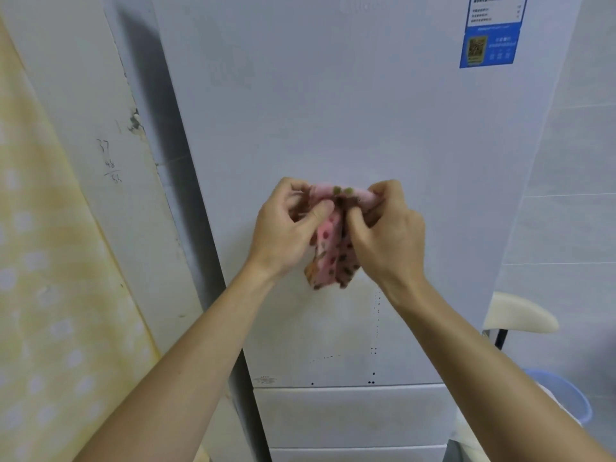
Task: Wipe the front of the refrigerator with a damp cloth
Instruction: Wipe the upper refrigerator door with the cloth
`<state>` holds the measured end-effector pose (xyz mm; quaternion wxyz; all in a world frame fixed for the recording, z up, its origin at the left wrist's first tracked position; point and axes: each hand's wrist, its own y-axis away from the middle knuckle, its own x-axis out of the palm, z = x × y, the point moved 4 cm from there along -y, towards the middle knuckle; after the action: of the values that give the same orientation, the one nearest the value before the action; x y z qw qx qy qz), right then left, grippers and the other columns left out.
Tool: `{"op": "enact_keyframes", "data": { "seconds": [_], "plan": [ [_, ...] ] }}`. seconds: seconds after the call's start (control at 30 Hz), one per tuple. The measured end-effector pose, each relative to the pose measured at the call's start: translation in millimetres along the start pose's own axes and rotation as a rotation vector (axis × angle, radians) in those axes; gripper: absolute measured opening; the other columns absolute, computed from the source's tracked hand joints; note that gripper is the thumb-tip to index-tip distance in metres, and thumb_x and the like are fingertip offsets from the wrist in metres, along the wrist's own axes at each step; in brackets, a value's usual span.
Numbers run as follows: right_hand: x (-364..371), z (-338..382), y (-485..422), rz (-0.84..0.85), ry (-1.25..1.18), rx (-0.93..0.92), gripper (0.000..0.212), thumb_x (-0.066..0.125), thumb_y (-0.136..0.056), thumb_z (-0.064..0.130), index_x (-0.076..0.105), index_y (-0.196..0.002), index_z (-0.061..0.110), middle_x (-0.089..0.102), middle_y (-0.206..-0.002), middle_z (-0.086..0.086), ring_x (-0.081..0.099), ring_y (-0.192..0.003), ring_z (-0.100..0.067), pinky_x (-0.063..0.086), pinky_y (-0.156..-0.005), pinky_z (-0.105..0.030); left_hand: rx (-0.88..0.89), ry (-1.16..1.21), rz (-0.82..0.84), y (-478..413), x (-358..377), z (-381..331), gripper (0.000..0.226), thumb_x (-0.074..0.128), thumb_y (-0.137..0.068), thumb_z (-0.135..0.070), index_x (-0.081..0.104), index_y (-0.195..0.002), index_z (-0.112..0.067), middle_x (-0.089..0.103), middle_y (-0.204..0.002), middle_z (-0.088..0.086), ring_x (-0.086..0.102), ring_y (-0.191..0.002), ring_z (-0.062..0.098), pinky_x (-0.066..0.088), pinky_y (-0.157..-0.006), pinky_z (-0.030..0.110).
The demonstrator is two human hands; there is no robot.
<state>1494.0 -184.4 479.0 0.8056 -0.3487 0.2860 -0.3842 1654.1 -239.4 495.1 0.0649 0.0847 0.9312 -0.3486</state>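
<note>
Together, left hand (286, 228) and right hand (386, 231) curl their fingers around the pink spotted cloth (333, 248) before the refrigerator (333, 111).

- The refrigerator (333, 111) stands upright, its white door front above two drawer fronts.
- A blue-and-white label (490, 45) sticks flat on the door's upper right (print too blurred to read).
</note>
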Motion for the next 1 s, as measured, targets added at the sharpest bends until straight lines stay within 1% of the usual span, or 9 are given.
{"op": "enact_keyframes", "data": {
  "seconds": [0.1, 0.17, 0.27, 0.37, 0.5, 0.63, 0.77, 0.87, 1.0],
  "plan": [
    [7, -5, -18, -0.051, -0.16, -0.049, 0.039, 0.068, -0.096, 0.021, 0.044, -0.128, 0.023, 0.068, -0.081, 0.014, 0.07, -0.074, -0.012, 0.058, -0.071, -0.04, 0.032, 0.044, -0.201, -6, -20, -1, 0.014, 0.073, -0.099, -0.015, 0.059, -0.101, -0.02, 0.075, -0.1, 0.008, 0.076, -0.093, 0.021, 0.061, -0.085, 0.034],
    [19, -10, -19, -0.015, -0.217, -0.157, 0.055, 0.07, -0.094, 0.01, 0.035, -0.134, 0.026, 0.068, -0.103, 0.007, 0.07, -0.095, -0.017, 0.058, -0.084, -0.043, 0.041, -0.003, -0.32, -9, -37, 4, 0.011, 0.065, -0.101, -0.015, 0.059, -0.099, -0.024, 0.075, -0.098, 0.006, 0.075, -0.091, 0.018, 0.061, -0.08, 0.036],
    [37, -19, -13, -0.118, 0.078, -0.474, 0.048, 0.073, -0.095, 0.01, 0.049, -0.135, 0.022, 0.065, -0.121, -0.007, 0.06, -0.116, -0.035, 0.044, -0.109, -0.055, 0.12, -0.19, -0.501, -8, -62, 14, 0.013, 0.058, -0.098, -0.011, 0.059, -0.097, -0.024, 0.069, -0.097, -0.004, 0.068, -0.087, 0.011, 0.057, -0.076, 0.036],
    [57, -29, -11, -0.148, 0.374, -0.664, 0.045, 0.067, -0.104, 0.037, 0.062, -0.148, 0.025, 0.064, -0.14, -0.015, 0.05, -0.139, -0.035, 0.026, -0.127, -0.055, 0.269, -0.412, -0.589, -5, -80, 23, 0.013, 0.054, -0.093, -0.006, 0.063, -0.102, -0.01, 0.062, -0.107, 0.004, 0.059, -0.091, 0.016, 0.049, -0.073, 0.033],
    [69, -27, -15, -0.165, 0.517, -0.675, 0.052, 0.055, -0.107, 0.055, 0.053, -0.154, 0.032, 0.055, -0.154, -0.014, 0.04, -0.151, -0.031, 0.009, -0.131, -0.053, 0.426, -0.653, -0.642, -6, -101, 44, 0.028, 0.059, -0.09, -0.002, 0.062, -0.118, -0.001, 0.056, -0.131, 0.017, 0.053, -0.124, 0.031, 0.041, -0.108, 0.039],
    [70, -7, -36, -0.283, 0.425, -0.722, 0.043, 0.052, -0.11, 0.048, 0.056, -0.152, 0.036, 0.046, -0.153, -0.008, 0.039, -0.145, -0.031, 0.025, -0.126, -0.053, 0.378, -0.899, -0.657, -9, -135, 80, 0.052, 0.05, -0.105, -0.014, 0.042, -0.155, -0.006, 0.032, -0.167, 0.021, 0.027, -0.156, 0.039, 0.018, -0.128, 0.048],
    [70, 0, -53, -0.355, 0.418, -0.724, 0.041, 0.058, -0.108, 0.043, 0.059, -0.148, 0.037, 0.038, -0.141, -0.003, 0.039, -0.134, -0.028, 0.028, -0.119, -0.047, 0.283, -1.069, -0.512, -20, -162, 120, 0.061, 0.03, -0.114, -0.039, 0.016, -0.169, -0.017, 0.007, -0.175, 0.023, 0.004, -0.162, 0.042, 0.005, -0.129, 0.063],
    [75, -1, -53, -0.353, 0.427, -0.665, 0.059, 0.06, -0.105, 0.046, 0.044, -0.157, 0.024, 0.041, -0.157, -0.013, 0.039, -0.145, -0.032, 0.022, -0.127, -0.058, 0.301, -1.074, -0.491, -26, -166, 132, 0.065, 0.028, -0.113, -0.047, 0.008, -0.169, -0.019, 0.003, -0.175, 0.022, 0.0, -0.162, 0.042, 0.0, -0.128, 0.065],
    [81, -1, -55, -0.278, 0.492, -0.644, 0.064, 0.052, -0.105, 0.061, 0.046, -0.159, 0.027, 0.038, -0.165, -0.02, 0.033, -0.156, -0.033, 0.01, -0.129, -0.059, 0.297, -1.047, -0.514, -28, -167, 137, 0.075, 0.034, -0.111, -0.046, 0.0, -0.168, -0.012, 0.002, -0.175, 0.021, -0.003, -0.163, 0.038, -0.004, -0.125, 0.067]
  ]
}}
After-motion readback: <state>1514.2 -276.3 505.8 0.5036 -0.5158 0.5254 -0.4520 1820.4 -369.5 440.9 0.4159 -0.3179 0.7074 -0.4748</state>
